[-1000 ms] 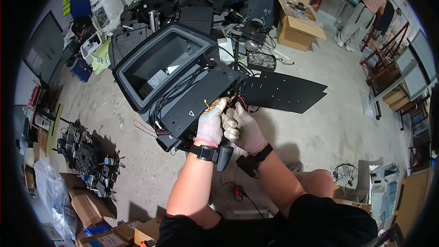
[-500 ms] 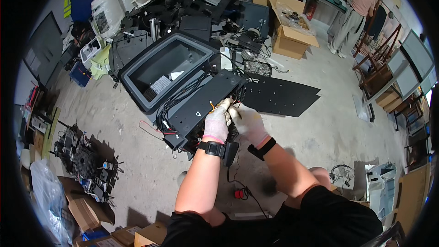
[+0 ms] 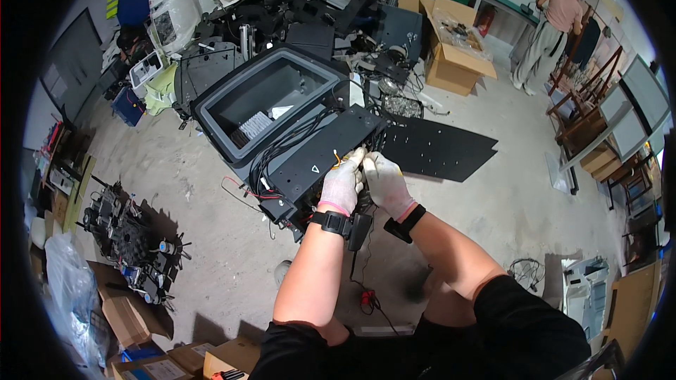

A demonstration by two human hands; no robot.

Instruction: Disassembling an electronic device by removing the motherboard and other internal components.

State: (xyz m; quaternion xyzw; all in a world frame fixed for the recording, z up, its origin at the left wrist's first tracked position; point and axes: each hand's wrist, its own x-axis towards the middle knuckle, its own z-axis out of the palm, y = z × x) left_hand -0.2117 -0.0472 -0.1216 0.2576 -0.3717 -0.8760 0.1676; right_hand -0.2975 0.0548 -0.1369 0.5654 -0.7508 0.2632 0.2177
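Observation:
A black metal chassis [image 3: 310, 158] with a long flat top plate lies in front of me, black cables [image 3: 271, 146] bundled along its far side. At its near right edge, my gloved left hand [image 3: 342, 184] is closed, with orange and yellow wires [image 3: 337, 157] poking out beside the thumb. My gloved right hand [image 3: 386, 183] is right beside it, its fingertips pressed together. What those fingertips hold is too small to make out. Behind the chassis stands a large black bin-like housing [image 3: 211, 116] with white pieces inside, and a flat black perforated panel [image 3: 436, 149] extends to the right.
A heap of black parts [image 3: 317, 0] and an open cardboard box [image 3: 454, 63] stand at the back. To the left lies a wheeled black machine [image 3: 134, 239]. A red plug [image 3: 367, 300] with its cord rests on the floor near me. Another person [image 3: 553, 32] stands at far right.
Both hands stay together at the chassis edge. My right hand has turned slightly, with its fingers now pointing more upward. The whole view has shifted a little.

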